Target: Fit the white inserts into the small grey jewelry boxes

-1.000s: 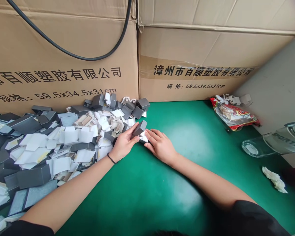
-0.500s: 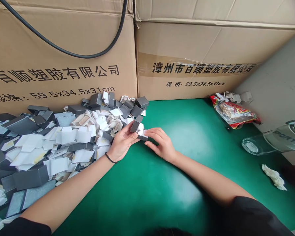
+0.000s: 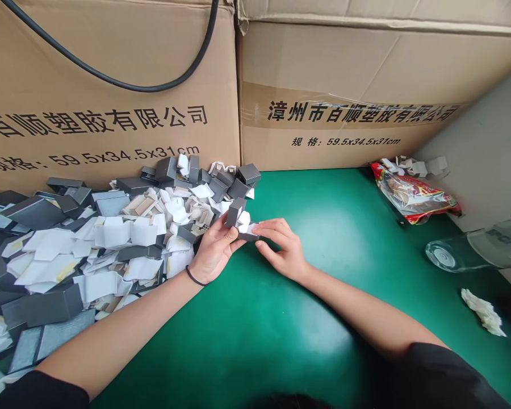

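- Two big brown cardboard boxes [image 3: 111, 113] stand side by side at the back of the green table [image 3: 323, 238], and a black cable [image 3: 111, 82] hangs across the left one.
- A big pile of grey and white box parts [image 3: 89, 244] lies on the left side of the table, right against the boxes.
- Both arms reach forward from the bottom of the view and meet just at the right edge of the pile. The left arm comes in low over the pile, and the right arm slants in from the right, lying close to the table.
- The left hand [image 3: 210, 253] is closed around a small grey box [image 3: 236, 211]. The thumb is on the near side and the fingers wrap round the far side. There is a thin black band [image 3: 193, 277] on that wrist.
- The right hand [image 3: 281, 250] is curled, and its fingertips pinch a white insert [image 3: 249, 227] at the open end of the box.
- The small grey box looks like thin card, so I think it is very light and a bit stiff, but easy to squash. It is best held by its flat sides, not too hard.
- The white insert looks soft and bendy, so the edges are a good place to pinch it.
- Far to the right lie a red snack bag [image 3: 413, 196], a clear bottle [image 3: 477, 250] on its side, and a crumpled tissue [image 3: 483, 311].
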Available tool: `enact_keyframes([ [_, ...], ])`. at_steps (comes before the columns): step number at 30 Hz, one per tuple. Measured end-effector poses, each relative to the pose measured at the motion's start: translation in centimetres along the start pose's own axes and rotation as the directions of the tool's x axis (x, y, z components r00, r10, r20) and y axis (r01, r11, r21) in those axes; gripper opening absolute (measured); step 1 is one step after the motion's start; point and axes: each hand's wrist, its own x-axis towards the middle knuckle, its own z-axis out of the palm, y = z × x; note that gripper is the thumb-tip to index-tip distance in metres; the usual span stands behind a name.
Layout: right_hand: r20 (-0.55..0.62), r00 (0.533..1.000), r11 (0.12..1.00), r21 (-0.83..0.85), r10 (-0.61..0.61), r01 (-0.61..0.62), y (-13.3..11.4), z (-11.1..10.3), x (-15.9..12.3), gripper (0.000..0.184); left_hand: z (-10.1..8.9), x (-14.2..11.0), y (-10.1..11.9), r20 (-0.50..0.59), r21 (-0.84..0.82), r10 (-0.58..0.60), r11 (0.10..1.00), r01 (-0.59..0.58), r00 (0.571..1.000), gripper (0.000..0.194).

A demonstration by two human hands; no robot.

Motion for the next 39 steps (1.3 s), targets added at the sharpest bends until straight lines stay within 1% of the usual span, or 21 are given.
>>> enact_keyframes([
  [4, -0.054, 0.986, 0.981, 0.126, 0.156, -0.148, 0.4, 0.3, 0.0, 0.024, 0.0, 0.0, 0.0, 0.024, 0.043, 0.003, 0.999, -0.004, 1.000, 0.050],
  [5, -0.048, 0.982, 0.972, 0.156, 0.185, -0.176, 0.6, 0.4, 0.1, 0.026, 0.0, 0.1, -0.1, 0.035, 0.059, 0.004, 0.998, -0.006, 0.999, 0.051],
  [7, 0.005, 0.972, 0.950, 0.207, 0.237, -0.233, 1.1, 0.9, 0.2, 0.031, 0.0, 0.1, -0.2, 0.053, 0.090, 0.007, 0.996, -0.011, 0.999, 0.052],
  [10, 0.080, 0.954, 0.918, 0.260, 0.288, -0.299, 1.5, 1.3, 0.5, 0.033, 0.0, 0.2, -0.3, 0.063, 0.113, 0.010, 0.993, -0.017, 0.998, 0.053],
  [15, 0.094, 0.936, 0.879, 0.322, 0.340, -0.351, 1.4, 1.3, 0.7, 0.031, 0.1, 0.3, -0.3, 0.057, 0.095, -0.019, 0.995, 0.014, 0.998, 0.054],
  [17, 0.081, 0.942, 0.901, 0.273, 0.327, -0.336, 1.1, 1.1, 0.7, 0.029, 0.1, 0.3, -0.3, 0.053, 0.089, -0.030, 0.996, 0.026, 0.998, 0.054],
  [21, 0.015, 0.958, 0.953, 0.101, 0.287, -0.287, 0.4, 0.9, 0.7, 0.023, 0.3, 0.3, -0.2, 0.050, 0.094, -0.021, 0.995, 0.016, 0.999, 0.053],
  [25, -0.018, 0.971, 0.971, 0.042, 0.236, -0.236, 0.2, 0.9, 0.5, 0.020, 0.3, 0.2, -0.1, 0.072, 0.128, -0.031, 0.992, 0.022, 0.997, 0.054],
  [28, 0.008, 0.989, 0.988, -0.030, 0.151, -0.151, 0.3, 0.8, 0.5, 0.015, 0.2, 0.2, 0.0, 0.079, 0.132, -0.051, 0.990, 0.040, 0.996, 0.053],
  [32, 0.105, 0.993, 0.994, -0.102, 0.059, -0.049, 0.4, 0.3, 0.9, 0.013, 0.0, 0.3, 0.0, 0.094, 0.108, -0.083, 0.992, 0.072, 0.992, 0.052],
  [35, 0.174, 0.984, 0.990, -0.138, 0.039, -0.014, 0.4, 0.1, 1.1, 0.012, -0.1, 0.4, -0.1, 0.100, 0.110, -0.091, 0.991, 0.079, 0.991, 0.051],
  [37, 0.178, 0.983, 0.987, -0.161, 0.037, -0.008, 0.3, 0.1, 1.1, 0.012, 0.0, 0.3, -0.1, 0.094, 0.113, -0.088, 0.991, 0.077, 0.992, 0.051],
  [39, 0.156, 0.987, 0.982, -0.189, 0.048, -0.017, 0.2, 0.1, 1.1, 0.012, 0.1, 0.2, -0.1, 0.076, 0.116, -0.074, 0.991, 0.064, 0.994, 0.050],
])
